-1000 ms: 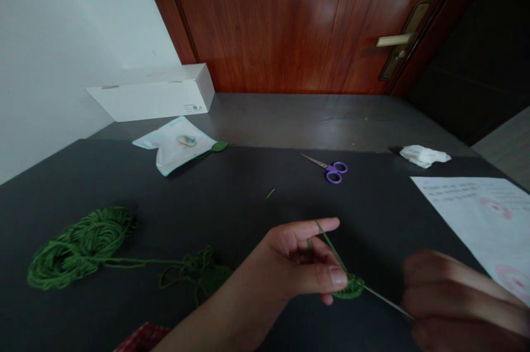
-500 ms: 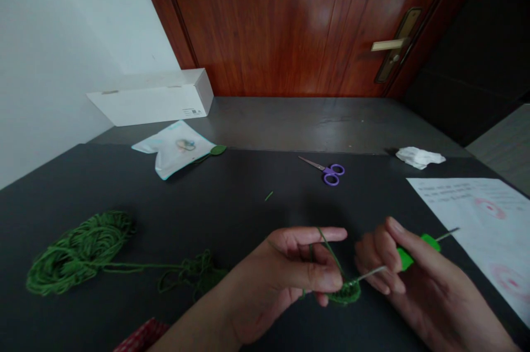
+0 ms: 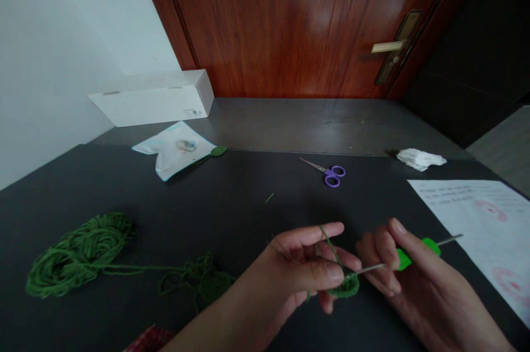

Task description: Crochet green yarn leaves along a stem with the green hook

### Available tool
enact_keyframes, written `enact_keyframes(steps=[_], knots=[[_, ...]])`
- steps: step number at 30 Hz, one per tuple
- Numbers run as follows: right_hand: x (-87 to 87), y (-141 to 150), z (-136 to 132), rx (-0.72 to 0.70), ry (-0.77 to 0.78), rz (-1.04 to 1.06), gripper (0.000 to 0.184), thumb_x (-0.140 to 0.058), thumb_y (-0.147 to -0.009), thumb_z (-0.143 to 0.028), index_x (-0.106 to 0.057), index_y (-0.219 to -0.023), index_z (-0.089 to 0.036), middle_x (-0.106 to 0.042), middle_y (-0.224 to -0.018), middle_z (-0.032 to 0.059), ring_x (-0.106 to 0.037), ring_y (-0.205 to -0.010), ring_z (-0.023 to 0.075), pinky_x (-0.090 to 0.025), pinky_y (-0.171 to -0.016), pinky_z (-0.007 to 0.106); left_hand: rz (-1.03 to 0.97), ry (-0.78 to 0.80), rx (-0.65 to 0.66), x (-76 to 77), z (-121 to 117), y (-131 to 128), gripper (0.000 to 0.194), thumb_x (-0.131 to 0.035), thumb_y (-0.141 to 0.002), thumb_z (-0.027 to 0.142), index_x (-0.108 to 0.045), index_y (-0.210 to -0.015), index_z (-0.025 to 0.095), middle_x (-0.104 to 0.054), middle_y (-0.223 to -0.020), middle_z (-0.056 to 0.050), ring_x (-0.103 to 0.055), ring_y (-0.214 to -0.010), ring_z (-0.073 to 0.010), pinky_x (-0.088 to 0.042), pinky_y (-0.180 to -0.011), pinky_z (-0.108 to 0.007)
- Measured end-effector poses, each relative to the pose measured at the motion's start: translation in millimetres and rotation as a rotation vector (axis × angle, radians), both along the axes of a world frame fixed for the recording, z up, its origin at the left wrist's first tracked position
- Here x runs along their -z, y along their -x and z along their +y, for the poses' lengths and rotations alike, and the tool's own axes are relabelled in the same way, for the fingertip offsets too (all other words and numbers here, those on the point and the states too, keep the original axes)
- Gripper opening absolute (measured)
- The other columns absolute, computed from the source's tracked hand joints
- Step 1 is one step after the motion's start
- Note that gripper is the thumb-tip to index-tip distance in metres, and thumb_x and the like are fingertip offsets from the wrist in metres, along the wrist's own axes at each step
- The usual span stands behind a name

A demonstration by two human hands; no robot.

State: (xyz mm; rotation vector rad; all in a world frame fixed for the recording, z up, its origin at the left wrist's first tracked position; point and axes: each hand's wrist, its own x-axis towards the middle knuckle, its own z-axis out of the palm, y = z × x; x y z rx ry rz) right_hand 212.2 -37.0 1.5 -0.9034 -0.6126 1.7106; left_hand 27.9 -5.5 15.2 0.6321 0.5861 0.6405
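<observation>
My left hand (image 3: pixel 302 269) pinches a small green crochet piece (image 3: pixel 346 286) between thumb and fingers, with the green yarn strand running up over its raised index finger. My right hand (image 3: pixel 408 280) grips a crochet hook with a green handle (image 3: pixel 414 255); the hook's metal tip pokes into the crochet piece. A loose bundle of green yarn (image 3: pixel 77 252) lies on the dark table at the left, and its strand trails through a small tangle (image 3: pixel 199 280) toward my left hand.
Purple-handled scissors (image 3: pixel 327 171) lie beyond my hands. A white printed sheet (image 3: pixel 480 219) lies at the right, crumpled tissue (image 3: pixel 420 158) behind it. A plastic bag (image 3: pixel 176 148) with a small green leaf piece (image 3: pixel 218 150) and a white box (image 3: pixel 153 99) sit at the back left, before a wooden door (image 3: pixel 298 21).
My right hand came up from the lower right and brought the hook tip into the crochet piece. Since half a second ago the hands have barely shifted.
</observation>
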Motion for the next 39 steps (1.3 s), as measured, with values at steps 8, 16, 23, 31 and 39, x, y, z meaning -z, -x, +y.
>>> enact_keyframes(steps=[8,16,23,31,39], knots=[[-0.2,-4,-5,-0.071,-0.118,-0.059,0.049,-0.038,-0.096,-0.048,-0.062,-0.061,-0.022,-0.051,-0.056,-0.0003,-0.045,-0.056,0.0141,-0.037,-0.055,0.028,0.088,-0.094,0.157,-5.5,-3,-1,0.054,-0.063,-0.077,0.022,-0.056,-0.13,0.02,-0.066,-0.076,-0.005,-0.053,-0.058,-0.0106,-0.035,-0.058,-0.026],[-0.9,-3,-5,-0.051,-0.127,-0.094,0.049,-0.04,-0.095,-0.047,-0.061,-0.058,-0.022,-0.05,-0.052,0.0,-0.041,-0.055,0.0148,-0.038,-0.054,0.027,0.148,-0.058,0.15,-10.5,3,5,0.051,-0.071,-0.068,0.02,-0.067,-0.118,0.023,-0.056,-0.073,0.001,-0.045,-0.068,-0.0105,-0.032,-0.067,-0.027],[1.3,-5,-3,-0.047,-0.103,-0.061,0.049,-0.038,-0.095,-0.049,-0.061,-0.06,-0.023,-0.051,-0.055,-0.0005,-0.042,-0.056,0.0143,-0.041,-0.057,0.027,0.26,-0.322,0.01,-7.3,2,5,0.026,-0.073,-0.074,0.026,-0.074,-0.1,0.022,-0.062,-0.081,-0.001,-0.056,-0.081,-0.0158,-0.038,-0.071,-0.028],[-2.1,-1,-1,0.057,-0.142,-0.115,0.046,-0.043,-0.093,-0.048,-0.062,-0.06,-0.022,-0.051,-0.054,-0.0008,-0.042,-0.054,0.0137,-0.043,-0.055,0.026,0.42,-0.486,-0.059,-12.8,1,9,0.011,-0.067,-0.08,0.029,-0.069,-0.083,0.018,-0.066,-0.079,-0.002,-0.062,-0.081,-0.0175,-0.043,-0.078,-0.03],[2.6,3,-4,0.091,-0.193,-0.092,0.043,-0.043,-0.094,-0.047,-0.063,-0.065,-0.022,-0.053,-0.058,-0.0007,-0.043,-0.053,0.0122,-0.043,-0.052,0.023,0.401,-0.464,-0.142,-10.7,1,5,0.008,-0.067,-0.08,0.026,-0.068,-0.078,0.018,-0.061,-0.074,0.0,-0.054,-0.064,-0.0114,-0.044,-0.062,-0.025]])
